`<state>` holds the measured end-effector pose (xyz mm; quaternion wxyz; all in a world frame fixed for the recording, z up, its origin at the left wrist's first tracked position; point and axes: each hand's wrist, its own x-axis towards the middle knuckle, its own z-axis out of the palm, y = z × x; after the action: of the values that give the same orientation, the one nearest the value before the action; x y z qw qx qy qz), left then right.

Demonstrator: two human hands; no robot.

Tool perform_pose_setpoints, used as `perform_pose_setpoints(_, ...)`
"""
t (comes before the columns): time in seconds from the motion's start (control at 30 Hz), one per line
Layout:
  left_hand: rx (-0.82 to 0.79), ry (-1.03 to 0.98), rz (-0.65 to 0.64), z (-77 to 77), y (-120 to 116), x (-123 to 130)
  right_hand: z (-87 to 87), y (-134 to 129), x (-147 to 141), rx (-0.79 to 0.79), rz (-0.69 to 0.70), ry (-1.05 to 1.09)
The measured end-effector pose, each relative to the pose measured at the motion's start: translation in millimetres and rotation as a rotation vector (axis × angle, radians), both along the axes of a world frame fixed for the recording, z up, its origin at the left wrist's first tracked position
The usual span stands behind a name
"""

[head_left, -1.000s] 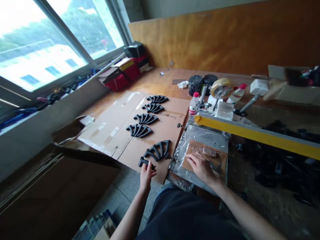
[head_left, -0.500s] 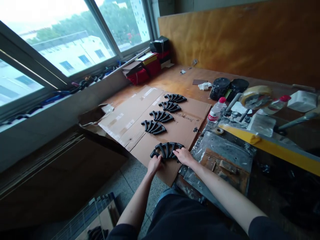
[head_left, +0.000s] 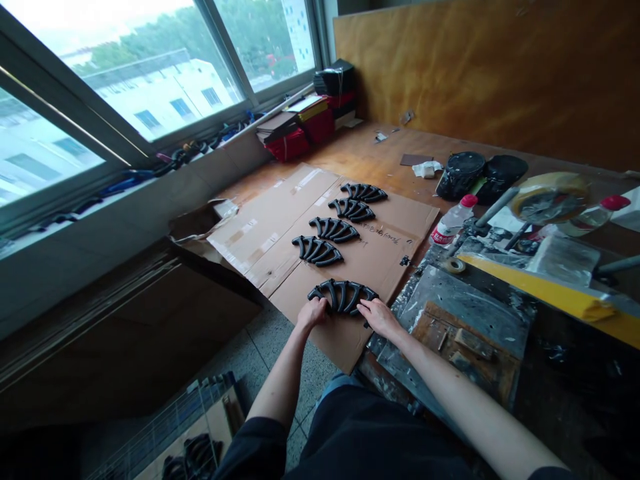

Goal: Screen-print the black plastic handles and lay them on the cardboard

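Both hands are at a fan-shaped group of black curved parts [head_left: 342,296] near the front of a cardboard sheet [head_left: 295,280]. The fingers of my left hand [head_left: 313,312] are closed on its left end. My right hand [head_left: 379,317] pinches its right end. Farther back on the cardboard, several similar black fans lie in a slanting row, the nearest of them [head_left: 318,251] just beyond my hands. The fingertips are partly hidden against the dark parts.
Right of the cardboard stand a red-capped bottle [head_left: 453,221], black cans [head_left: 463,175], a tape roll [head_left: 455,265] and a metal plate [head_left: 465,293] with wooden pieces. Red boxes [head_left: 287,144] sit by the window. An open carton [head_left: 195,223] is at the left.
The view has swung slightly left, so things appear farther right. My left hand has shifted a little on the near fan's left end; both hands stay on it.
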<state>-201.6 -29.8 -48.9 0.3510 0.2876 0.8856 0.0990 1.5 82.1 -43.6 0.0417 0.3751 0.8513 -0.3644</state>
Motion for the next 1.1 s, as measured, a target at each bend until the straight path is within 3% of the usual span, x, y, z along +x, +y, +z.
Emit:
perform_pose_setpoints(0.13,-0.019,0.12,0.007,12.9,1,5,2.8,0,1,-0.046,0.013,-0.014)
perform_pose_setpoints(0.27,0.128,0.334,-0.034,20.4,-7,44,4.5,1,2,-0.1,0.007,-0.01)
perform_pose_setpoints(0.4,0.33,0.527,-0.254,4.8,-5,91,1.8,2,1,-0.093,0.002,0.012)
perform_pose_setpoints(0.5,0.312,0.57,-0.249,-13.8,3,106,-1.2,1,-1,-0.084,0.01,0.003)
perform_pose_setpoints(0.57,0.324,0.578,-0.253,-21.4,5,101,-0.6,-1,-2,-0.079,0.013,-0.003)
perform_pose_setpoints(0.7,0.425,0.523,-0.425,-20.6,-6,52,13.4,-4,5,-0.049,0.047,0.088)
perform_pose_setpoints(0.8,0.499,0.526,-0.586,-15.6,-20,-15,32.3,-5,24,0.006,0.046,0.22)
perform_pose_setpoints(0.93,0.483,0.602,-0.621,-16.8,-32,-104,58.2,-4,70,0.029,-0.057,0.32)
perform_pose_setpoints(1.0,0.461,0.602,-0.658,-21.6,-34,-130,69.1,-4,100,0.056,-0.134,0.326)
perform_pose_setpoints(1.1,0.461,0.617,-0.707,-32.9,-36,-143,81.1,-2,151,0.126,-0.288,0.324)
